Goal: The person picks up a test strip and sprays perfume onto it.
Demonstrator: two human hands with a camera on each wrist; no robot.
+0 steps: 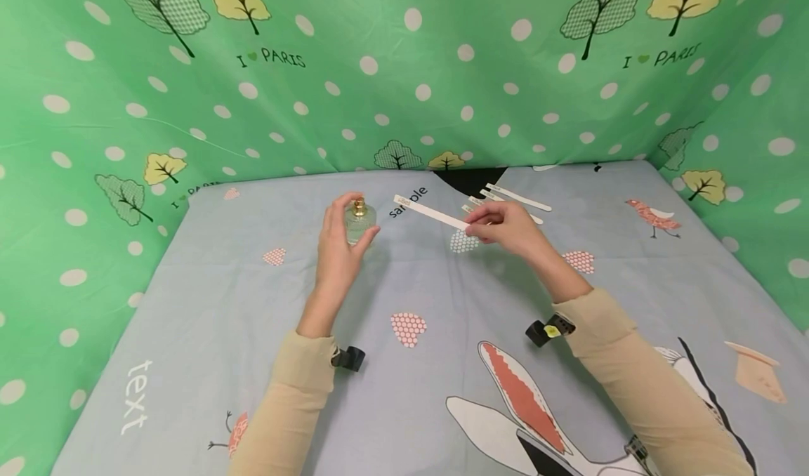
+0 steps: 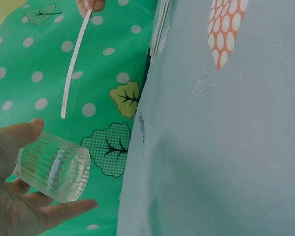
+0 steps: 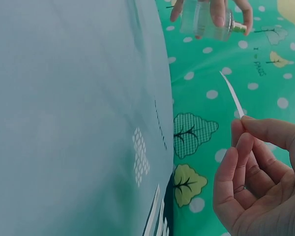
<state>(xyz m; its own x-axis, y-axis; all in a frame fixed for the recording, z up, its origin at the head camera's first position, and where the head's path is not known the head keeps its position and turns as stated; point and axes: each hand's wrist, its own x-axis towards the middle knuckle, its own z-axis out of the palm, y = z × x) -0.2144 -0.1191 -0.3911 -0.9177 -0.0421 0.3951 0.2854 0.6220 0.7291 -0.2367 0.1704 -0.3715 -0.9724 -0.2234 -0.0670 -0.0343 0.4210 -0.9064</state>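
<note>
My left hand (image 1: 338, 251) grips a ribbed clear glass perfume bottle (image 1: 362, 225) with a gold spray neck, and one finger lies on its top. In the left wrist view the bottle (image 2: 54, 164) is raised off the cloth, its thick base toward the right. Between thumb and fingertips, my right hand (image 1: 508, 229) pinches one end of a white paper test strip (image 1: 436, 215). The strip's other end, with small print, points toward the bottle. In the right wrist view a gap separates the strip (image 3: 232, 94) from the bottle (image 3: 206, 22).
Several more white strips (image 1: 521, 196) lie fanned out on the table behind the right hand. A blue-grey printed cloth (image 1: 208, 307) covers the table. Green dotted fabric (image 1: 404, 62) hangs behind it and at both sides.
</note>
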